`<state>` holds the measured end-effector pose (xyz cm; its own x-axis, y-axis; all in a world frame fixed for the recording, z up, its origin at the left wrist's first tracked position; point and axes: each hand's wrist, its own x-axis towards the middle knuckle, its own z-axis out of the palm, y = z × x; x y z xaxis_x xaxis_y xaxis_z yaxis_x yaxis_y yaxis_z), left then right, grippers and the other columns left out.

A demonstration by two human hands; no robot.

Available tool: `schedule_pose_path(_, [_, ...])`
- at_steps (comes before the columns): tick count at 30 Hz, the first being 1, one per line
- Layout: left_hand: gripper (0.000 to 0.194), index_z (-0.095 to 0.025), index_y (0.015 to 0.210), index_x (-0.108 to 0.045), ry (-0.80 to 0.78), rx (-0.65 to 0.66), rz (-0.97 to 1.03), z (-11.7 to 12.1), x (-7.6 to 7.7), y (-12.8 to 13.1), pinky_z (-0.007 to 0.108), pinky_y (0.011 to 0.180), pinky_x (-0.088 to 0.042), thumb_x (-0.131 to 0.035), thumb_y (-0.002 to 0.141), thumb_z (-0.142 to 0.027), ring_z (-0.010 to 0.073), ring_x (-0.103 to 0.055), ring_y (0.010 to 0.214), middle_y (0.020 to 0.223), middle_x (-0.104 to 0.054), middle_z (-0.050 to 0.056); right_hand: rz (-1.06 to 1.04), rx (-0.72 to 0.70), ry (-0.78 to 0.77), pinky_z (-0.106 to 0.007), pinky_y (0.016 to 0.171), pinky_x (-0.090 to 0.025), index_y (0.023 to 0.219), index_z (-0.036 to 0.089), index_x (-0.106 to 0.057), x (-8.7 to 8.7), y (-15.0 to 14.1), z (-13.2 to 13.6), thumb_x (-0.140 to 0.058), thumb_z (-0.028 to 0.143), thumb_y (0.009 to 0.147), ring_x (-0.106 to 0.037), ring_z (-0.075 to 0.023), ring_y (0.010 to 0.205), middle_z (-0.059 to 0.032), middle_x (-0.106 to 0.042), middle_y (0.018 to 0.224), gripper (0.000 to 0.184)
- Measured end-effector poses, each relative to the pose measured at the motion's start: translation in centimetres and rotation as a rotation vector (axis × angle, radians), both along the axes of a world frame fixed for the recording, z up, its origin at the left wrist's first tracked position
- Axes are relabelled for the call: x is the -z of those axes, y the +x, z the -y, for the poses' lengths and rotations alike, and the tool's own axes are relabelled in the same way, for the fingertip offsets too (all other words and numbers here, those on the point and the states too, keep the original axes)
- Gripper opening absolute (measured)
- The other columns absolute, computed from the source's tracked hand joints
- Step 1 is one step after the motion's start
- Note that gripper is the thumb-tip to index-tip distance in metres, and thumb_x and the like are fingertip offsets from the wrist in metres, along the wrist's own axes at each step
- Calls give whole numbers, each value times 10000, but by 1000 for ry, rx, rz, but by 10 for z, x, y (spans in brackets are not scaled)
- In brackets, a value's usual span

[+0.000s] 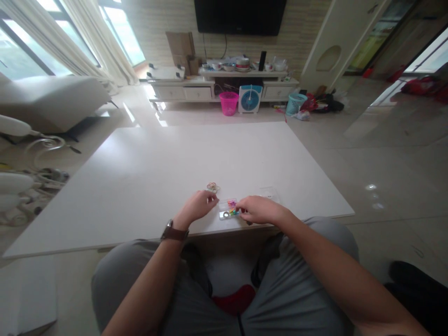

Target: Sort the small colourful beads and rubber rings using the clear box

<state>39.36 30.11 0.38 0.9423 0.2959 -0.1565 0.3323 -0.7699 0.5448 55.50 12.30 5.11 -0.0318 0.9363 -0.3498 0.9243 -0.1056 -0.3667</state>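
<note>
A small clear plastic compartment box (pixel 222 215) lies near the front edge of the white table. It holds brightly coloured little pieces (pixel 232 203), pink and purple at the back, green and yellow in front, and a round ring-like item (pixel 226 214). My left hand (pixel 200 205), with a watch on its wrist, is at the box's left side, fingers loosely curved and apart, with nothing visible in them. Over the right part of the box, my right hand (pixel 261 210) has its fingertips drawn together at the pieces; what they pinch is too small to make out. Thin tangled loops (pixel 212 187) lie behind my left hand.
A clear plastic lid or tray (pixel 269 192) rests behind my right hand. The white table (pixel 168 163) reaches forward; its front edge is close to my knees. Beyond it stand a pink basket (pixel 228 103), a blue fan (pixel 249 99) and a low TV cabinet (pixel 171 93).
</note>
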Motion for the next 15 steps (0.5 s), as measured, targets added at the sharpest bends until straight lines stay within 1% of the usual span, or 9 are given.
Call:
schedule_pose_path(2, [301, -194, 883, -752, 73, -209, 8, -11, 1, -3, 276, 683, -410, -490, 922, -336, 177, -624, 740, 826, -731, 59, 19, 3, -6, -235, 641, -355, 988, 186, -738, 0, 0, 0, -561, 231, 917, -663, -176, 802, -72, -763, 942, 196])
schedule_pose_path(4, [242, -202, 940, -728, 144, -379, -29, -21, 6, -5, 287, 691, -412, -500, 899, -271, 199, -636, 796, 891, -737, 67, 38, 9, -9, -234, 649, -360, 999, 185, -742, 0, 0, 0, -559, 240, 921, -667, -181, 819, -79, -765, 950, 206])
schedule_pose_path(6, [207, -221, 988, -708, 150, -454, -51, -25, 16, -3, 286, 701, -420, -537, 873, -250, 205, -643, 836, 925, -736, 54, 33, 9, -10, -229, 659, -370, 1008, 185, -743, 1, 1, 0, -561, 249, 924, -668, -180, 823, -80, -767, 959, 210])
schedule_pose_path(8, [208, -229, 1029, -692, 127, -469, -51, -26, 27, 1, 282, 708, -430, -583, 855, -263, 199, -644, 839, 930, -732, 43, -1, 3, 7, -223, 668, -380, 1018, 190, -742, 1, 1, 0, -561, 253, 927, -668, -173, 818, -72, -768, 965, 213])
schedule_pose_path(11, [204, -229, 1037, -685, 118, -472, -40, -23, 39, 7, 278, 714, -440, -588, 860, -261, 189, -644, 829, 949, -733, 43, -12, 5, 9, -226, 655, -378, 1019, 190, -742, 1, 1, 1, -559, 242, 920, -670, -174, 803, -65, -769, 937, 214])
schedule_pose_path(13, [189, -231, 1022, -685, 138, -451, -25, -21, 43, 9, 281, 720, -445, -573, 875, -267, 189, -645, 821, 955, -734, 46, 13, 17, -10, -232, 643, -371, 1015, 189, -744, 1, 2, 2, -560, 241, 914, -673, -183, 805, -68, -768, 914, 217])
schedule_pose_path(15, [180, -231, 993, -688, 169, -415, -26, -19, 43, 9, 289, 729, -452, -544, 894, -273, 198, -650, 825, 951, -735, 53, 26, 17, -13, -236, 645, -370, 1036, 191, -745, 1, 2, 3, -562, 250, 913, -679, -193, 831, -78, -769, 945, 229])
